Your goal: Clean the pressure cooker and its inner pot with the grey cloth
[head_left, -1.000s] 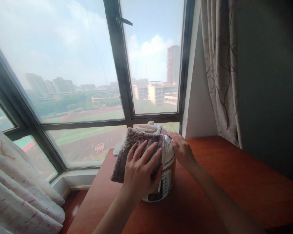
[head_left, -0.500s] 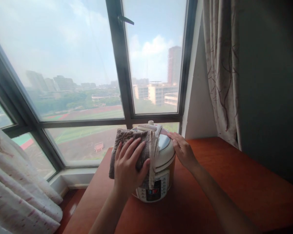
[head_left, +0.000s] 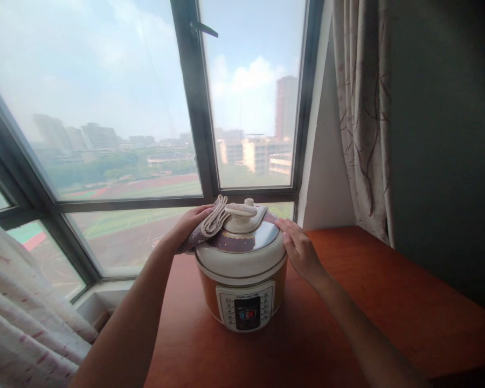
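Note:
An orange and cream electric pressure cooker stands on a reddish wooden table by the window. Its lid has a cream handle on top, and a control panel faces me. My left hand presses a folded brown-grey cloth against the lid's far left side. My right hand rests flat with fingers spread on the lid's right edge.
A large window with dark frames stands behind the cooker. A patterned curtain hangs at the right by a dark wall. Another pale curtain lies bunched at the lower left. The table's left edge drops to the floor.
My left hand has swept the cloth from the front of the lid round to its far left side, uncovering the control panel and lid. My right hand has stayed on the lid.

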